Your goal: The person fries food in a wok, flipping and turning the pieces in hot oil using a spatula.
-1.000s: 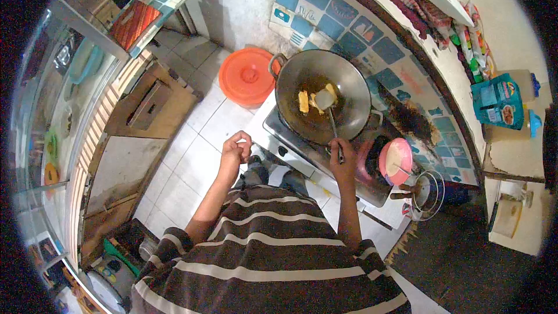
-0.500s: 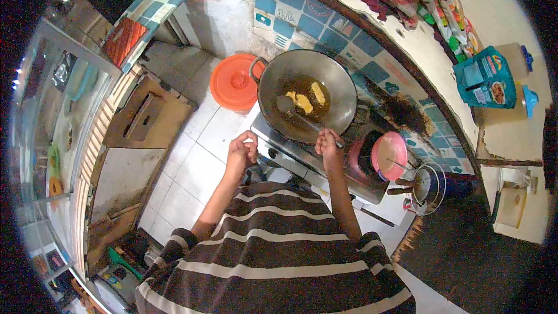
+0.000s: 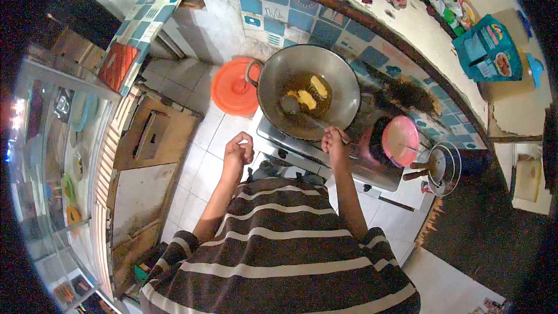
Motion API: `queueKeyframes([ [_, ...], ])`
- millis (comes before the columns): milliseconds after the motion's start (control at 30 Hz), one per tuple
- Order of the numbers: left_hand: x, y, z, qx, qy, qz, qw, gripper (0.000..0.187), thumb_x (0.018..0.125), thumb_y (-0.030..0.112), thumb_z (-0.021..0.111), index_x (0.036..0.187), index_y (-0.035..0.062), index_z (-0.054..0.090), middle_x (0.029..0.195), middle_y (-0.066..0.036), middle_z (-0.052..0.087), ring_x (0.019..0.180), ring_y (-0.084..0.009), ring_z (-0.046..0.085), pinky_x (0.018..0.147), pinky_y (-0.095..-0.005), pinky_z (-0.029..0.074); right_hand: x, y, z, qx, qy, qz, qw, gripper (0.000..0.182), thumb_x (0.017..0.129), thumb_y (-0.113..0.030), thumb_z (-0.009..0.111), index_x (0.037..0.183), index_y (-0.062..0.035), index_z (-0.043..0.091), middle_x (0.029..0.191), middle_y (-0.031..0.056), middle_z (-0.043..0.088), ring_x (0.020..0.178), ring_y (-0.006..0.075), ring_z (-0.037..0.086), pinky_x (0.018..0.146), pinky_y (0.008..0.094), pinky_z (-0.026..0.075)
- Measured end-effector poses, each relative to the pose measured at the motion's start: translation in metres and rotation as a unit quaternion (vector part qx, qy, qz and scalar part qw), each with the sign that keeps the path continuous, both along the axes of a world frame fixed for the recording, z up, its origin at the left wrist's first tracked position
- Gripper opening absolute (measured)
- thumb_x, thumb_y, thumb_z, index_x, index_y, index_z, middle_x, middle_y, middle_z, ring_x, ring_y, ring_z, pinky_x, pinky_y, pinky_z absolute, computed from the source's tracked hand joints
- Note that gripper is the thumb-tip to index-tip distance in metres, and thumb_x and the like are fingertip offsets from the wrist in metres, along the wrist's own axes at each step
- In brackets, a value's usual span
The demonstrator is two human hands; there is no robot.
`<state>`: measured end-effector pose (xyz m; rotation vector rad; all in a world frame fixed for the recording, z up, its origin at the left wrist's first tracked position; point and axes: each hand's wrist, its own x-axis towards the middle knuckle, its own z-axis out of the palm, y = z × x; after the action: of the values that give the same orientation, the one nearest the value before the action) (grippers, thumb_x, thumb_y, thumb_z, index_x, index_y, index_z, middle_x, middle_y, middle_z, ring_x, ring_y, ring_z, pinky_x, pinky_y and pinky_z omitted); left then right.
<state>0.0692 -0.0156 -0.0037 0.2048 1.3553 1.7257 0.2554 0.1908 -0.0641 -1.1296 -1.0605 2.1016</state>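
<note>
A large wok stands on the stove, with dark oil in its bottom. Yellow battered pieces lie in the oil, close together near the middle. My right hand is closed around the handle of a metal spatula. The spatula's dark, roundish head rests in the oil, left of the yellow pieces. My left hand is held before my chest at the stove's front left, fingers curled in, and I see nothing in it.
A lidded orange bucket sits left of the wok. Right of it are a pink bowl with pale contents and a wire strainer. A teal pouch stands on the ledge. A glass-fronted cabinet is at left.
My view has shifted slightly. The yellow pieces sit a little differently in the oil, the front one turned more. Right hand keeps its hold on the spatula; left hand stays curled.
</note>
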Motion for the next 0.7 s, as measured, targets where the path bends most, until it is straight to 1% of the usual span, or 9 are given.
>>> queueKeyframes([
  [200, -0.013, -0.002, -0.005, 0.017, -0.015, -0.022, 1.0, 0.025, 0.065, -0.007, 0.033, 0.081, 0.0052, 0.047, 0.051, 0.003, 0.034, 0.044, -0.007, 0.029, 0.041, -0.0223, 0.021, 0.013, -0.003, -0.007, 0.024, -0.036, 0.022, 0.999, 0.026, 0.09, -0.033, 0.055, 0.089, -0.0068, 0.057, 0.062, -0.0011, 0.048, 0.05, 0.0094, 0.044, 0.046, 0.0238, 0.035],
  [300, -0.016, -0.006, -0.003, 0.023, 0.003, -0.023, 0.999, 0.024, 0.065, -0.006, 0.033, 0.081, 0.005, 0.047, 0.052, 0.003, 0.035, 0.044, -0.0067, 0.029, 0.042, -0.0222, 0.021, 0.014, -0.005, -0.008, -0.01, -0.081, -0.053, 0.995, 0.024, 0.089, -0.033, 0.057, 0.088, -0.0082, 0.058, 0.063, -0.002, 0.05, 0.049, 0.0085, 0.046, 0.045, 0.0236, 0.036],
  [400, -0.02, -0.007, -0.009, 0.035, 0.008, -0.021, 0.999, 0.024, 0.065, -0.006, 0.032, 0.081, 0.005, 0.047, 0.052, 0.003, 0.035, 0.044, -0.0065, 0.03, 0.042, -0.0223, 0.021, 0.019, -0.003, 0.002, -0.01, -0.099, -0.071, 0.993, 0.023, 0.089, -0.033, 0.057, 0.088, -0.0104, 0.059, 0.065, -0.0022, 0.053, 0.05, 0.0081, 0.047, 0.043, 0.0237, 0.035],
  [500, -0.02, -0.007, -0.008, 0.022, -0.004, -0.024, 0.999, 0.025, 0.064, -0.006, 0.032, 0.081, 0.0048, 0.047, 0.052, 0.003, 0.035, 0.044, -0.0067, 0.029, 0.042, -0.0225, 0.02, 0.038, 0.011, -0.015, -0.064, -0.122, 0.005, 0.99, 0.022, 0.089, -0.033, 0.057, 0.089, -0.0113, 0.059, 0.066, -0.0018, 0.055, 0.052, 0.0085, 0.049, 0.045, 0.0224, 0.036],
  [533, -0.019, -0.007, -0.01, 0.022, -0.001, -0.023, 0.999, 0.025, 0.064, -0.006, 0.032, 0.081, 0.0048, 0.047, 0.052, 0.003, 0.036, 0.044, -0.0068, 0.029, 0.042, -0.0226, 0.02, 0.04, 0.012, -0.02, -0.058, -0.12, -0.011, 0.991, 0.023, 0.09, -0.034, 0.056, 0.089, -0.0112, 0.059, 0.066, -0.0018, 0.055, 0.052, 0.0085, 0.049, 0.045, 0.0222, 0.036],
  [600, -0.019, -0.007, -0.015, 0.029, 0.01, -0.027, 0.999, 0.012, 0.073, 0.007, 0.038, 0.082, 0.0063, 0.046, 0.051, 0.004, 0.035, 0.043, -0.0061, 0.03, 0.041, -0.022, 0.021, 0.041, 0.013, -0.025, -0.044, -0.116, -0.041, 0.991, 0.025, 0.09, -0.036, 0.055, 0.088, -0.0111, 0.06, 0.066, -0.0018, 0.055, 0.053, 0.0084, 0.049, 0.045, 0.0218, 0.036],
  [633, -0.018, -0.006, -0.017, 0.033, 0.015, -0.027, 0.999, 0.01, 0.078, 0.014, 0.041, 0.082, 0.0071, 0.046, 0.051, 0.004, 0.035, 0.042, -0.0057, 0.03, 0.041, -0.0217, 0.022, 0.037, 0.009, -0.01, -0.006, -0.136, -0.017, 0.991, 0.025, 0.09, -0.036, 0.055, 0.088, -0.0109, 0.06, 0.066, -0.0017, 0.055, 0.053, 0.0082, 0.049, 0.045, 0.0217, 0.036],
  [667, -0.016, -0.006, -0.02, 0.035, 0.019, -0.027, 0.999, 0.014, 0.083, 0.021, 0.044, 0.082, 0.0079, 0.046, 0.05, 0.005, 0.035, 0.042, -0.0054, 0.031, 0.04, -0.0214, 0.022, 0.034, 0.004, 0.006, 0.032, -0.155, 0.009, 0.987, 0.026, 0.09, -0.036, 0.055, 0.087, -0.0108, 0.06, 0.066, -0.0017, 0.055, 0.053, 0.0079, 0.049, 0.046, 0.0216, 0.036],
  [700, -0.014, -0.007, -0.021, 0.034, 0.004, -0.021, 0.999, 0.01, 0.08, 0.016, 0.042, 0.083, 0.0071, 0.047, 0.051, 0.004, 0.036, 0.042, -0.0056, 0.03, 0.041, -0.0215, 0.022, 0.031, 0.0, 0.022, 0.069, -0.174, 0.037, 0.982, 0.026, 0.09, -0.036, 0.056, 0.087, -0.0107, 0.06, 0.065, -0.0016, 0.054, 0.053, 0.0077, 0.049, 0.046, 0.0215, 0.036],
])
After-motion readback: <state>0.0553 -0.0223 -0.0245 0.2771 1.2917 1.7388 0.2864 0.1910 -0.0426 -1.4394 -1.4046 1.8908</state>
